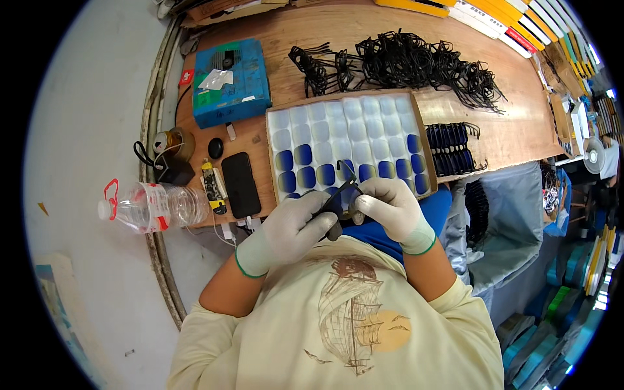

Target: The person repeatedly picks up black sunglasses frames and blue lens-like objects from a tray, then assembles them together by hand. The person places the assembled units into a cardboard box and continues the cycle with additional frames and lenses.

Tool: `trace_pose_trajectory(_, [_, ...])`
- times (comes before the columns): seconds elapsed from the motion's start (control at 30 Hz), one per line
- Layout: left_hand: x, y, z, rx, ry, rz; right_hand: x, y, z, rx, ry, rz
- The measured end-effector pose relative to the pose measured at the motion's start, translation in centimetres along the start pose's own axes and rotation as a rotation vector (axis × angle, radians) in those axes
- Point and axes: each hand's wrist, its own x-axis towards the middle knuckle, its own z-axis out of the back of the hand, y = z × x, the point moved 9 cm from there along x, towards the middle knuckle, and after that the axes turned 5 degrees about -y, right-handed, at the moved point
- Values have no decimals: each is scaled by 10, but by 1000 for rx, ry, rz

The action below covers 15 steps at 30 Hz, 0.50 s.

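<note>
A pair of black eyeglasses (pixel 349 184) is held in front of my body, over the near edge of the lens tray. My left hand (pixel 289 227), in a white glove with a green cuff, is closed on one side of the glasses around a dark lens. Fingers of my right hand (pixel 394 211), gloved alike, pinch the other side. Whether the right fingers also hold a loose lens is hidden. Just beyond lies a shallow cardboard tray (pixel 426 149) with rows of pale compartments. Several dark blue lenses (pixel 325 173) sit in its nearer rows.
Black glasses frames (pixel 409 62) lie heaped behind the tray; glasses with dark lenses (pixel 452 148) are lined up to its right. Left are a blue box (pixel 231 84), a phone (pixel 241 185), a yellow cutter (pixel 212 187) and a large clear bottle (pixel 156 207). A grey bag (pixel 513 221) hangs right.
</note>
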Motion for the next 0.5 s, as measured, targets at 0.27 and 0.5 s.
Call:
trace_pose_trajectory(0.27, [-6, 6, 12, -24, -95, 32, 4, -3, -9, -64, -18, 34])
trace_pose_trajectory(0.5, [-6, 1, 14, 117, -220, -69, 0, 11, -4, -351, -181, 73])
